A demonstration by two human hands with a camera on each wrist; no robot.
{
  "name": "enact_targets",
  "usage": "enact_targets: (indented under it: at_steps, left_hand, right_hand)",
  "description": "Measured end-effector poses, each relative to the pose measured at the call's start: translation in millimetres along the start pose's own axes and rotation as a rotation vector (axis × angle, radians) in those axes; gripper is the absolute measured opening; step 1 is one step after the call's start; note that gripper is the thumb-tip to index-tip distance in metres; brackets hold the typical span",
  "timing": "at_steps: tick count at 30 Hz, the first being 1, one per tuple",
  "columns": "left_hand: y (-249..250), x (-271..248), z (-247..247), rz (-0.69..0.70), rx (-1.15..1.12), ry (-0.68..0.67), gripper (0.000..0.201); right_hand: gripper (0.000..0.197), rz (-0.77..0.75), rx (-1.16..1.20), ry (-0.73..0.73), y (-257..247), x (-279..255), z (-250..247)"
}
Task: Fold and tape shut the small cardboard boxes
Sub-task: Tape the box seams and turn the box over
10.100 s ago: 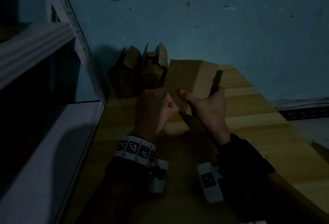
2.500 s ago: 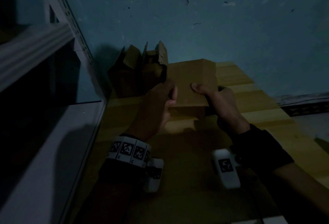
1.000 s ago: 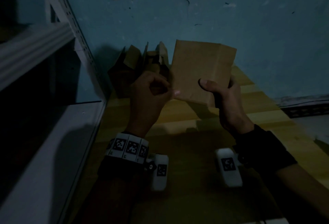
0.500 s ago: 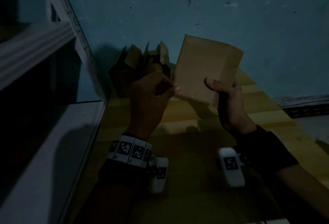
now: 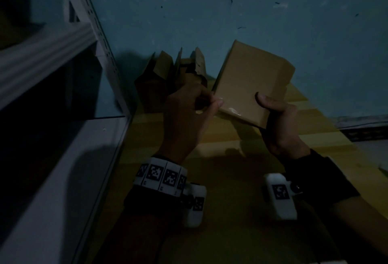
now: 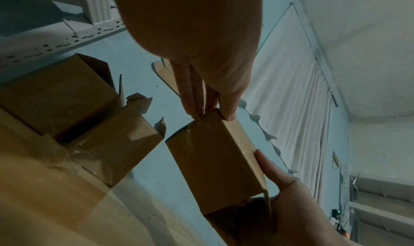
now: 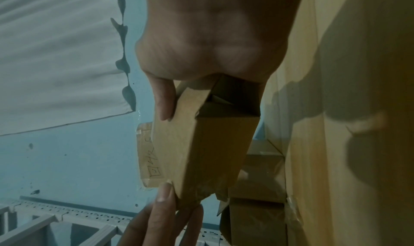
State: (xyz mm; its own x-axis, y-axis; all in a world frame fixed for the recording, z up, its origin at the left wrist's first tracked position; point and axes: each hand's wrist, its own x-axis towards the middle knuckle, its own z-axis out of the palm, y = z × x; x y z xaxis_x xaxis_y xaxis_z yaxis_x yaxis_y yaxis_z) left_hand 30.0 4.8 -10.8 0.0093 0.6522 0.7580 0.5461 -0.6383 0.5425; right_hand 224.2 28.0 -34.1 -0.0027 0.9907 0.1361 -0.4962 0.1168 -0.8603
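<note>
Cardboard boxes point(image 5: 168, 79) with raised flaps stand at the tabletop's point(image 5: 220, 135) far left corner, against the wall. Just right of them, the left hand point(image 5: 186, 114) pinches the taped near-left corner of the small box point(image 5: 249, 83), which is held up clear of the tabletop. Its long axis runs from that taped end across to the right hand point(image 5: 281, 125), whose thumb and curled fingers clamp the opposite, seemingly open end. That untaped end likely needs folding next, and the right hand is already on it.

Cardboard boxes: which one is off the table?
The box gripped by the right hand; the other boxes stand against the wall, flaps up.
</note>
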Motion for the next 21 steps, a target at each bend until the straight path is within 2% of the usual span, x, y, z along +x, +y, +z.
enact_targets:
  at_steps: [8,16,19,21]
  left_hand:
    - [-0.7,-3.8,0.6,-0.125,-0.096,0.011,0.01]
    - [-5.6,-2.6,-1.6,-0.217,-0.246,-0.01,0.012]
    - [-4.8,-0.2,-4.2,-0.257,-0.354,-0.023,0.018]
    - [-2.8,1.1,-5.5,-0.317,-0.434,-0.029,0.012]
  right_hand:
    - [0.062,-0.053,0.043,0.039,-1.4,2.2,2.9]
    - [0.064,-0.066,0.035,0.055,-3.8,4.4,-3.5]
    - [0.063,-0.064,0.03,0.051,-6.1,3.9,-4.7]
    - [0.062,-0.059,0.03,0.048,-7.0,3.2,-5.2]
